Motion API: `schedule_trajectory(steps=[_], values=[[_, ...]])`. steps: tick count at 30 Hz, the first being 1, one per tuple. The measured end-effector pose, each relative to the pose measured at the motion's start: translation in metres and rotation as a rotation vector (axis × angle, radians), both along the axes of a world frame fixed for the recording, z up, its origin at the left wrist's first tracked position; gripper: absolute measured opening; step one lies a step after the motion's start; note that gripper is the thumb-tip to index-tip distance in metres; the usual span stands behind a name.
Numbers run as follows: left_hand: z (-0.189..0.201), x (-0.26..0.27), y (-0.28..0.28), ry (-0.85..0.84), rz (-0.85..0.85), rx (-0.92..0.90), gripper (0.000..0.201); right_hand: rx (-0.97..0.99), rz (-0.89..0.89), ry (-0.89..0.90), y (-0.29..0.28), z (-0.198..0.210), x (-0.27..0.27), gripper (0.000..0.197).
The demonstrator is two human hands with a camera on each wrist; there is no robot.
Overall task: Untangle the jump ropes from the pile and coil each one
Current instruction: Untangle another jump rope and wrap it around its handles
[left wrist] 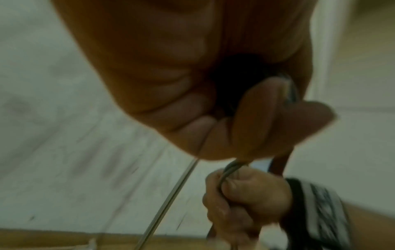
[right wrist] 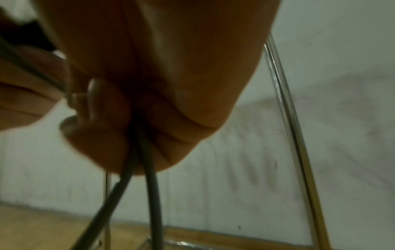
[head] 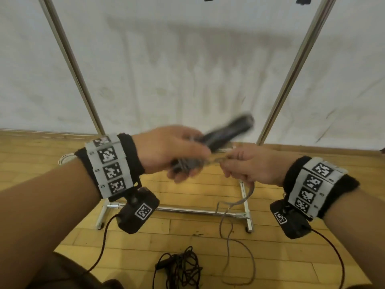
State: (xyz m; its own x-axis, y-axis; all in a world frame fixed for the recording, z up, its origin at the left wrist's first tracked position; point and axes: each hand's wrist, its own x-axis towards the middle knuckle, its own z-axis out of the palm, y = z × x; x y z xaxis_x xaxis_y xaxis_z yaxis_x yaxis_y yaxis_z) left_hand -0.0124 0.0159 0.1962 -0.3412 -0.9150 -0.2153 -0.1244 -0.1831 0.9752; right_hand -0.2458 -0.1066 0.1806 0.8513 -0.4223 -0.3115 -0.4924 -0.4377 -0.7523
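Wooden floor [head: 187, 232] runs to a white wall, a dark rope pile [head: 179, 265] lying near. Left hand [head: 173, 151] grips black handles [head: 227, 132] with coils; right hand [head: 250, 163] pinches the grey rope [head: 229, 243], which trails to the floor.

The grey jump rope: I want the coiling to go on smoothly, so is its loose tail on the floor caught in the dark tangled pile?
Nothing visible snags it. The grey jump rope hangs from the right hand, loops on the floor beside the dark pile, apparently apart from it.
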Motion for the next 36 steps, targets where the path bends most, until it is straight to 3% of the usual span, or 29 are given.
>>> schedule_trajectory(steps=[2, 5, 7, 9, 11, 14, 17, 23, 26, 28, 30, 32, 34, 36], values=[[-0.009, -0.020, 0.004, -0.396, -0.239, 0.147, 0.044, -0.027, 0.046, 0.152, -0.001, -0.005, 0.002, 0.022], [-0.037, -0.054, 0.004, -1.014, -0.340, 0.235, 0.047, -0.129, 0.053, 0.205, 0.001, -0.001, 0.009, 0.019], [-0.050, -0.063, 0.002, -1.195, -0.295, 0.242, 0.048, -0.151, 0.062, 0.177, 0.011, 0.008, 0.018, 0.028], [-0.057, -0.057, -0.006, -1.218, -0.168, 0.188, 0.038, -0.229, 0.100, 0.167, 0.026, 0.017, 0.026, 0.032], [-0.058, -0.042, -0.016, -1.069, 0.026, 0.199, 0.023, -0.351, 0.127, 0.158, 0.038, 0.023, 0.031, 0.034], [-0.052, -0.018, -0.024, -0.620, 0.315, 0.263, 0.009, -0.385, 0.080, 0.125, 0.043, 0.026, 0.031, 0.033], [-0.044, 0.007, -0.025, -0.326, 0.500, 0.174, 0.011, -0.326, 0.031, 0.114, 0.040, 0.021, 0.027, 0.027], [-0.032, 0.033, -0.015, 0.113, 0.266, 0.167, 0.028, -0.216, 0.027, 0.126, 0.030, 0.006, 0.021, 0.027], [-0.026, 0.023, -0.014, 0.145, 0.236, 0.101, 0.045, -0.078, 0.040, 0.087, 0.025, 0.000, 0.020, 0.028], [-0.022, 0.011, -0.012, 0.123, 0.135, 0.048, 0.034, -0.112, 0.080, 0.135, 0.022, -0.005, 0.020, 0.028], [-0.019, -0.001, -0.008, 0.012, -0.046, 0.061, 0.016, -0.132, 0.082, 0.180, 0.017, -0.011, 0.023, 0.025], [-0.022, -0.015, -0.004, -0.324, -0.199, 0.090, 0.009, -0.164, 0.064, 0.217, 0.012, -0.014, 0.026, 0.019], [-0.032, -0.027, -0.004, -0.816, -0.261, 0.101, 0.025, -0.373, 0.102, 0.262, 0.008, -0.011, 0.028, 0.019], [-0.042, -0.035, -0.003, -1.162, -0.228, 0.114, 0.039, -0.524, 0.124, 0.263, 0.011, -0.005, 0.031, 0.024]])
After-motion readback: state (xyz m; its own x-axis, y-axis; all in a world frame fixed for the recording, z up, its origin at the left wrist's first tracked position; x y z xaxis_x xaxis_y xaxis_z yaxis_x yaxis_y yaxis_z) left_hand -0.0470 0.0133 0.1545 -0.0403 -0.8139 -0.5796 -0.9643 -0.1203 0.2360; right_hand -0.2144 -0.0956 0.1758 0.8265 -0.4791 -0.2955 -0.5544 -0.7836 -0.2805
